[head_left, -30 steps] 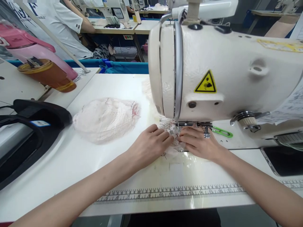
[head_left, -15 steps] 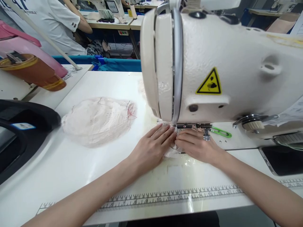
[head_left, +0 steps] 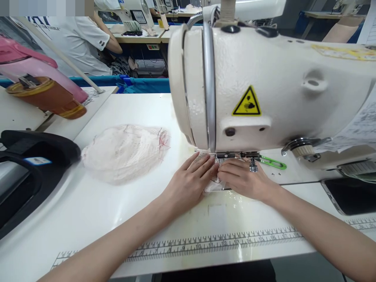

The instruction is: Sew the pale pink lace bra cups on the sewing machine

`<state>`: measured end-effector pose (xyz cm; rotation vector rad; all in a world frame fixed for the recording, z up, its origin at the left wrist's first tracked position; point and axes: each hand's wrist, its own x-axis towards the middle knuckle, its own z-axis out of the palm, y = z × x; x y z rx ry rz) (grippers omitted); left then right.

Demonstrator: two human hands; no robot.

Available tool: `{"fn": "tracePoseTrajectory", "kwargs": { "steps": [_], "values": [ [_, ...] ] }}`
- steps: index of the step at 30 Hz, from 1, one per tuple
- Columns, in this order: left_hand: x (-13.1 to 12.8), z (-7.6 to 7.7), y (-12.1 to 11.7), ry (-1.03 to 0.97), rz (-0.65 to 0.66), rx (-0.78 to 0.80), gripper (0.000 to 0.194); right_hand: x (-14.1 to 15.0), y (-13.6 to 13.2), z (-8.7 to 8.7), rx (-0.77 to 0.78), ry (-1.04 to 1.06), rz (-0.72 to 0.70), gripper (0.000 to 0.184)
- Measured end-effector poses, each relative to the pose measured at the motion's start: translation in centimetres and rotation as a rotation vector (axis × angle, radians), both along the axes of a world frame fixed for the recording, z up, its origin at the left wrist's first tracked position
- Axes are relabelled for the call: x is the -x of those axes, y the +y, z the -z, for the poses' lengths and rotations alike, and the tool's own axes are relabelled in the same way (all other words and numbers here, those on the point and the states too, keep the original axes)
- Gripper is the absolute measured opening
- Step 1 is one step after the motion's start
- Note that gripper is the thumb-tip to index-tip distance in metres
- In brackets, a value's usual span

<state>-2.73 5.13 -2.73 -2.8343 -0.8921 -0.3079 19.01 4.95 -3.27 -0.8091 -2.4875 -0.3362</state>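
A small piece of whitish lace fabric (head_left: 216,185) lies beneath the head of a sewing machine (head_left: 249,90), mostly covered by my hands. My left hand (head_left: 189,180) rests flat on its left part, fingers stretched toward the needle area. From the other side, my right hand (head_left: 245,178) has bent fingers closed at the fabric's edge, just under the metal attachment (head_left: 235,155) by the presser foot. The fingertips of both hands nearly meet. The needle itself is hidden. To the left, a pale lace pile (head_left: 123,154) with loose red threads lies on the white table (head_left: 141,219).
At left stand a black iron-like device (head_left: 38,164), a brown cup with tools (head_left: 48,98) and a pink bottle (head_left: 38,64). Right of the machine's foot lie a green clip (head_left: 273,162) and a phone (head_left: 349,196). A printed ruler (head_left: 211,246) runs along the front edge. Another person (head_left: 85,43) sits beyond.
The view has shifted slightly, so the machine appears a little further left. Both hands stay at the same place on the lace, with hardly any visible movement.
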Motion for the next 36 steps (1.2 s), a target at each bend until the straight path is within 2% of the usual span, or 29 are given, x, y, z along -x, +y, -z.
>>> {"fn": "tracePoseTrajectory", "kwargs": {
  "steps": [5,8,16,21,25,30,36],
  "values": [
    [-0.3,-0.2,-0.3,0.018,-0.035,0.02,0.052,0.0,-0.1,-0.2,-0.143,-0.015,0.079,0.019],
    [-0.4,-0.2,-0.4,0.028,-0.056,0.036,0.054,-0.1,-0.2,-0.1,-0.207,-0.027,0.155,0.021],
    [-0.7,0.0,-0.1,-0.003,-0.078,0.001,0.048,-0.2,-0.2,-1.1,-0.169,0.007,0.152,0.021],
    [-0.8,0.0,0.0,-0.013,-0.084,-0.024,0.044,-0.1,-0.2,-1.0,-0.116,-0.061,0.18,0.017],
    [-0.3,0.1,-0.1,-0.009,0.002,-0.042,0.046,-0.2,0.1,-0.7,-0.076,-0.079,0.118,0.018],
    [0.8,0.1,0.4,-0.007,0.068,-0.007,0.044,-0.1,0.2,-0.2,0.046,-0.132,0.044,0.026],
    [1.5,-0.3,1.3,-0.01,0.124,0.0,0.043,0.9,-0.4,0.5,-0.013,-0.112,0.041,0.026]
  ]
}}
